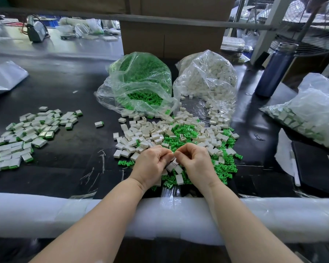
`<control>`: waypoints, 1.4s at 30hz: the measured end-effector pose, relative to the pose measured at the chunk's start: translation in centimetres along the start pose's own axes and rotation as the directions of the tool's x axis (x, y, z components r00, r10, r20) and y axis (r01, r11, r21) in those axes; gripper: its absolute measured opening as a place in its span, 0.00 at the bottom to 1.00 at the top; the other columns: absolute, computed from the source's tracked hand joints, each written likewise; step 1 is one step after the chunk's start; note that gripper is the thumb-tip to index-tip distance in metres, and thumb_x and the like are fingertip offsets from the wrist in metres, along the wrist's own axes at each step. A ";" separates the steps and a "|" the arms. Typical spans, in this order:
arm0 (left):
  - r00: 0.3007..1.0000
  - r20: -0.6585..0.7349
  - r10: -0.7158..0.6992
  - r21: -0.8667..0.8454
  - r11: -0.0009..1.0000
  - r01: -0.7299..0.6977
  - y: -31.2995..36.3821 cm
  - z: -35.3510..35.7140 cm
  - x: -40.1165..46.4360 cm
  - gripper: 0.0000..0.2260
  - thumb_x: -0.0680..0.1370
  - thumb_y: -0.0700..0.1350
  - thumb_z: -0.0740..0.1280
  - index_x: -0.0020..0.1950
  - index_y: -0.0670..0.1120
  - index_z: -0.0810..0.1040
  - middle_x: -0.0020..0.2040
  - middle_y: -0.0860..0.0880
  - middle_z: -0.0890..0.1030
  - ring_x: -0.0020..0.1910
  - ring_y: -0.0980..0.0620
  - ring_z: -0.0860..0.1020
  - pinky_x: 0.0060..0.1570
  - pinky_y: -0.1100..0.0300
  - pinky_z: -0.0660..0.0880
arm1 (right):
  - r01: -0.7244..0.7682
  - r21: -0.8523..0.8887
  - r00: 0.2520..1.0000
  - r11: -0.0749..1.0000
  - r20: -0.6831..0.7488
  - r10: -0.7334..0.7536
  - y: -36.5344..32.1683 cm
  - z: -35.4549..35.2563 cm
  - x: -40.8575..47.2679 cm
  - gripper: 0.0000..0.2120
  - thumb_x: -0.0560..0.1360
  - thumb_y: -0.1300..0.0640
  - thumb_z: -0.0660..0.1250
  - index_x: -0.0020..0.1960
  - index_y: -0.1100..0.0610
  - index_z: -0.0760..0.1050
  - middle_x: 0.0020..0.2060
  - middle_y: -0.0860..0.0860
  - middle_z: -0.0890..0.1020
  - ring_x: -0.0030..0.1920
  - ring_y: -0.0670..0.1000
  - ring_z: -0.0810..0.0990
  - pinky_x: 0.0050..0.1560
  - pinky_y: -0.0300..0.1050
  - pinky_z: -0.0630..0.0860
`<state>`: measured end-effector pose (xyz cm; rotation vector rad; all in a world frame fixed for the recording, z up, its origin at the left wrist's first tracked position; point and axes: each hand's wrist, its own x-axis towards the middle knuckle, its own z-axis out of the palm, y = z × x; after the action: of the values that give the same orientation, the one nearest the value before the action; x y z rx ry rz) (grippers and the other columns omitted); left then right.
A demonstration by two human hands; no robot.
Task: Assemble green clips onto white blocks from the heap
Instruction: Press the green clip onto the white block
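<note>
Both hands work close together at the near edge of the heap [176, 138], around six o'clock on the black bench [65, 95]. The left hand [152, 164] has its fingers curled in a grip on a white block [172, 165] that peeks out between the two hands, and the right hand [195, 161] is curled in toward it, fingertips nearly meeting the left's; whether it pinches a green clip I cannot tell, since the fingers hide whatever is there. My guess is that a clip is being pressed into that block now. A good spread of finished pieces [25, 133], white with a green edge, lies out at nine o'clock, well apart from the heap, and one stray finished piece [99, 124] sits between them. That pile shows steady progress, yet plenty remains: the heap in front is thick with loose white blocks and green clips, and beyond it at twelve o'clock the bag of green clips [139, 82] and, just beside it, the bag of white blocks [207, 80] both look well stocked, spilling toward the heap. I would judge the job far from done.
</note>
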<state>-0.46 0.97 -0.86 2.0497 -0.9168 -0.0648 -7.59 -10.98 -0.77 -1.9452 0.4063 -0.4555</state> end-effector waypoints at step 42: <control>0.999 0.036 -0.003 -0.309 0.951 0.014 0.2 -0.3 -0.1 0.06 0.74 0.41 0.69 0.46 0.53 0.79 0.50 0.53 0.69 0.43 0.59 0.70 0.44 0.75 0.68 | 0.002 0.288 0.983 0.958 0.176 -0.055 -0.1 -0.3 0.0 0.06 0.76 0.60 0.66 0.52 0.59 0.78 0.44 0.57 0.83 0.45 0.53 0.82 0.49 0.47 0.80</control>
<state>-0.53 1.23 -0.54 1.7651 -0.8606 -0.2360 -7.74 -11.19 -0.58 -1.6944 0.1815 -0.3306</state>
